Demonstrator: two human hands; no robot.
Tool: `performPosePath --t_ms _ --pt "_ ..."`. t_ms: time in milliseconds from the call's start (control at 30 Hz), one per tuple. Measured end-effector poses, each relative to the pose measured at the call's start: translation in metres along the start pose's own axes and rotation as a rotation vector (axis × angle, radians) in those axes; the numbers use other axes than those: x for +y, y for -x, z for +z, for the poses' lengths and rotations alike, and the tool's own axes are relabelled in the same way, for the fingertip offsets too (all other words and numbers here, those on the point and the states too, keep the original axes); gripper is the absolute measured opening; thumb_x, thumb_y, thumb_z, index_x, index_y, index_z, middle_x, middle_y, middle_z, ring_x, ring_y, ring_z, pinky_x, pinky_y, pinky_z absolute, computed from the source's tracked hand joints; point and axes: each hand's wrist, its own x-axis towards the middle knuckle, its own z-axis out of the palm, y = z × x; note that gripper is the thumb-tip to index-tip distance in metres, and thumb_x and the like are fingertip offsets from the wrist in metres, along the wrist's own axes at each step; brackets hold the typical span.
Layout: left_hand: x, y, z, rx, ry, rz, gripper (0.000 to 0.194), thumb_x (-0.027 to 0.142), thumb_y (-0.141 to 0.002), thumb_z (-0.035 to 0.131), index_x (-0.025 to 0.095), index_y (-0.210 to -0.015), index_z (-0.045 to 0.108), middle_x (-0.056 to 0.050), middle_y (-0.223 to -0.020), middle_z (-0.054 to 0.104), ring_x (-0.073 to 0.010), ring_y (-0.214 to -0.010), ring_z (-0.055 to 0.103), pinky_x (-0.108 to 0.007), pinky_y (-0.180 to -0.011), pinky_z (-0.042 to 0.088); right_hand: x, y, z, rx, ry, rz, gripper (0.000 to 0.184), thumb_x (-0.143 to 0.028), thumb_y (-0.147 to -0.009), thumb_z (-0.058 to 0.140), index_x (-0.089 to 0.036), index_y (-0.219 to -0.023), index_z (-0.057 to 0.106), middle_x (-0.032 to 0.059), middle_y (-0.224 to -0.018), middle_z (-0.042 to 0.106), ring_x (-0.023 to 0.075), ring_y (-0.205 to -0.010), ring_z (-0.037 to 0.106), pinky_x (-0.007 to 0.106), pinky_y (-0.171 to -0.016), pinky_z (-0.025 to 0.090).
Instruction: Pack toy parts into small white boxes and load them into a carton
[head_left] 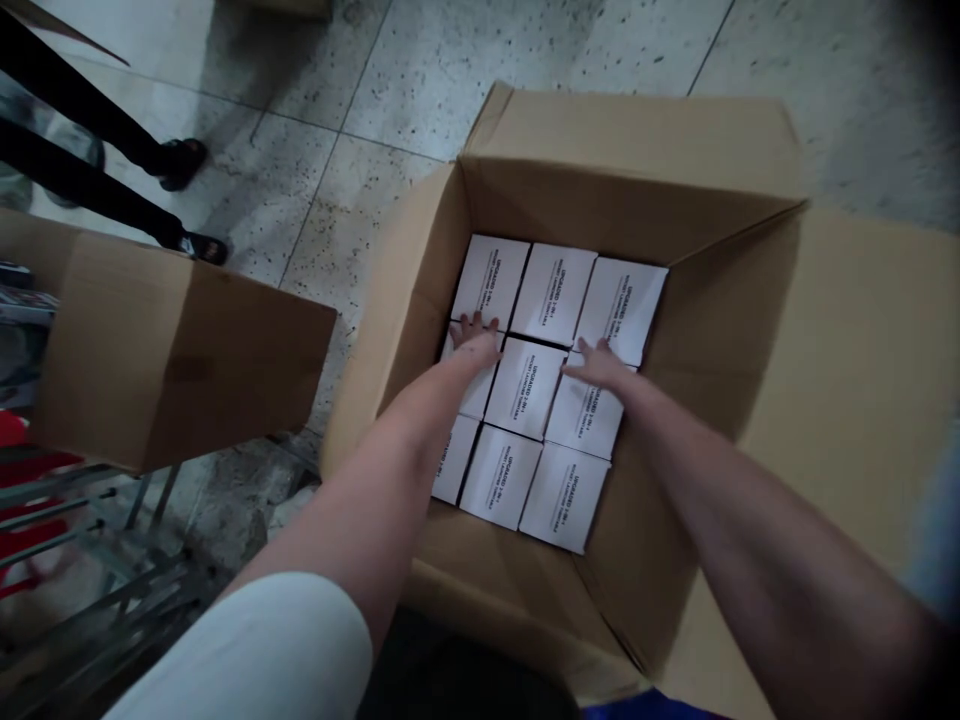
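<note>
Several white printed boxes [525, 388] stand packed in rows inside a large open carton [697, 340]. My left hand [476, 342] lies over the left box of the middle row, its fingers spread toward the box behind. On the right box of that row rests my right hand [598, 366], fingers apart and reaching to the seam with the back right box [624, 305]. Neither hand is wrapped round a box. Part of the left column is hidden under my left forearm.
Carton flaps [637, 130] fold outward at the back and right. Another brown carton [247, 360] stands at left, above metal racks [90, 540] and red items. A person's legs in black [97, 110] are at upper left on the tiled floor [420, 60].
</note>
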Motion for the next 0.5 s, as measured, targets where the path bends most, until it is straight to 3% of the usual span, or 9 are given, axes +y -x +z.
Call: performPosePath --t_ms 33,100,167,267,333,400,500 --pt "0.005 0.024 0.006 0.023 0.053 -0.012 0.080 0.030 -0.084 0.069 0.017 -0.153 0.032 -0.021 -0.164 0.009 -0.0450 -0.150 0.000 -0.065 -0.118 0.006 -0.007 0.024 0.017 0.044 -0.028 -0.010 0.084 -0.043 -0.081 0.068 -0.006 -0.149 0.036 0.0305 -0.156 0.024 0.0446 -0.142 0.032 0.061 -0.108 0.036" --pt "0.015 0.087 0.025 0.023 0.161 -0.011 0.076 0.024 -0.087 0.061 0.013 -0.154 0.027 -0.022 -0.164 0.011 -0.0399 -0.152 0.006 -0.058 -0.121 0.014 -0.021 0.089 0.060 0.091 -0.134 -0.091 0.069 -0.033 -0.084 0.062 -0.008 -0.145 0.042 0.0275 -0.157 0.026 0.0426 -0.145 0.026 0.064 -0.112 0.029" --pt "0.022 0.161 0.051 -0.022 0.222 0.016 0.077 0.026 -0.087 0.059 0.015 -0.155 0.025 -0.021 -0.163 0.015 -0.0377 -0.151 0.013 -0.055 -0.120 0.023 -0.033 0.172 0.108 0.134 -0.324 -0.172 0.058 -0.029 -0.086 0.054 -0.014 -0.142 0.048 0.0218 -0.154 0.035 0.0376 -0.144 0.032 0.059 -0.115 0.030" --pt "0.024 0.279 0.085 -0.050 0.461 0.087 0.076 0.034 -0.094 0.044 0.016 -0.159 0.007 -0.016 -0.166 0.006 -0.0267 -0.154 0.005 -0.048 -0.124 0.020 -0.041 0.309 0.169 0.252 -0.542 -0.255 0.051 -0.031 -0.091 0.042 -0.028 -0.141 0.051 0.0083 -0.155 0.039 0.0303 -0.145 0.033 0.053 -0.119 0.030" --pt "0.021 0.352 0.096 -0.089 0.513 0.093 0.073 0.030 -0.095 0.038 0.019 -0.159 0.006 -0.012 -0.166 0.006 -0.0224 -0.154 0.004 -0.045 -0.126 0.017 -0.039 0.393 0.195 0.265 -0.630 -0.161 0.049 -0.037 -0.092 0.042 -0.036 -0.140 0.052 0.0027 -0.154 0.040 0.0299 -0.144 0.035 0.052 -0.119 0.032" --pt "0.015 0.417 0.095 -0.166 0.534 0.149 0.070 0.029 -0.093 0.038 0.023 -0.158 0.014 -0.010 -0.165 0.014 -0.0220 -0.153 0.011 -0.045 -0.126 0.018 -0.036 0.459 0.210 0.242 -0.693 -0.054 0.046 -0.046 -0.088 0.046 -0.035 -0.131 0.061 0.0051 -0.146 0.050 0.0340 -0.137 0.044 0.053 -0.116 0.036" --pt "0.001 0.493 0.085 -0.289 0.539 0.315 0.068 0.024 -0.088 0.044 0.032 -0.153 0.030 -0.006 -0.160 0.032 -0.0244 -0.148 0.029 -0.045 -0.123 0.026 -0.034 0.522 0.223 0.186 -0.759 0.159 0.047 -0.066 -0.070 0.053 -0.034 -0.098 0.074 0.0096 -0.118 0.069 0.0424 -0.122 0.057 0.059 -0.109 0.042"
